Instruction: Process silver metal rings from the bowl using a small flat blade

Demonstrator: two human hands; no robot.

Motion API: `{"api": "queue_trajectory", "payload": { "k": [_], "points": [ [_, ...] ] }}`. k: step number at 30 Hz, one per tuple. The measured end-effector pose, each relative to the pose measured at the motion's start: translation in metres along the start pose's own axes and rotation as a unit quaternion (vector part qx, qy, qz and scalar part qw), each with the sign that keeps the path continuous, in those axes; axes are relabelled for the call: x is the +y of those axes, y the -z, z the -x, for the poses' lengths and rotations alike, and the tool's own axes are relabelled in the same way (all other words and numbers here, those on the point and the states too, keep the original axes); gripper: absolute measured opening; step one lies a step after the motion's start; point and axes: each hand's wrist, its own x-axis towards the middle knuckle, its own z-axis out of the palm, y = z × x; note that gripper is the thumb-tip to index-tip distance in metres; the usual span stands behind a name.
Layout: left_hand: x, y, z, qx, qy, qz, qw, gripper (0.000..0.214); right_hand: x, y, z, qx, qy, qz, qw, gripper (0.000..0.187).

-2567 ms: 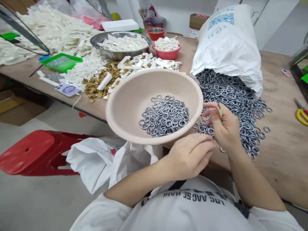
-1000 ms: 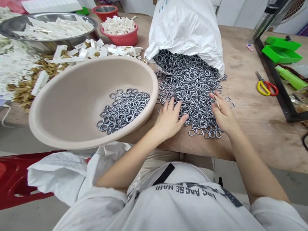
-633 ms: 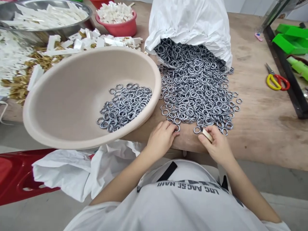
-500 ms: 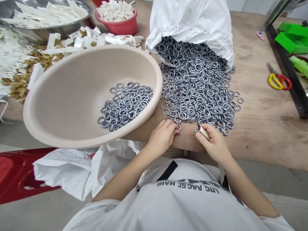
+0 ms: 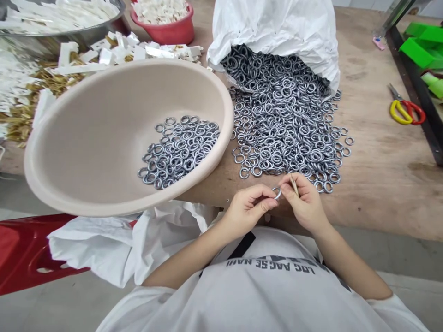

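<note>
A grey metal ring (image 5: 278, 195) is pinched between the thumb and fingers of my left hand (image 5: 246, 206). My right hand (image 5: 307, 203) is closed on a thin, flat beige strip (image 5: 294, 185), its fingertips right at the ring's edge. Just beyond both hands lies a big heap of loose metal rings (image 5: 282, 124), spilling from a white sack (image 5: 273, 27) onto the wooden table (image 5: 374, 184). To the left stands a large beige basin (image 5: 44, 180), with a smaller pile of rings (image 5: 183, 150) in its right side.
Scissors with yellow and red handles (image 5: 406, 110) lie at the right, near green bins (image 5: 420, 53). White and golden-brown pieces (image 5: 79, 67) are heaped behind the basin, beside a metal bowl (image 5: 69, 41) and a red tub (image 5: 176, 32). A red stool (image 5: 34, 251) is below left.
My left hand has moved right and lifted a ring from the table's front edge. My right hand has turned the strip upright and come close to the left.
</note>
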Motion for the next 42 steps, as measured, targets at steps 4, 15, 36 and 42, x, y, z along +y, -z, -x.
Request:
{"api": "queue_trajectory", "payload": {
  "k": [4,15,36,42],
  "points": [
    [0.000,0.000,-0.003,0.007,-0.039,0.021,0.999,0.015,-0.004,0.000,-0.002,-0.015,-0.012,-0.014,1.000,0.018],
    [-0.005,-0.001,-0.001,-0.029,0.004,0.023,0.999,0.021,-0.003,-0.001,-0.005,-0.042,-0.027,-0.016,0.999,0.021],
    [0.000,0.002,0.002,0.002,-0.062,-0.015,0.998,0.021,-0.012,0.013,0.014,-0.079,0.125,0.337,0.930,0.034],
    [0.000,0.009,0.007,0.001,-0.035,0.036,0.999,0.023,0.007,0.023,0.006,-0.002,0.035,0.423,0.905,0.030]
  ]
}}
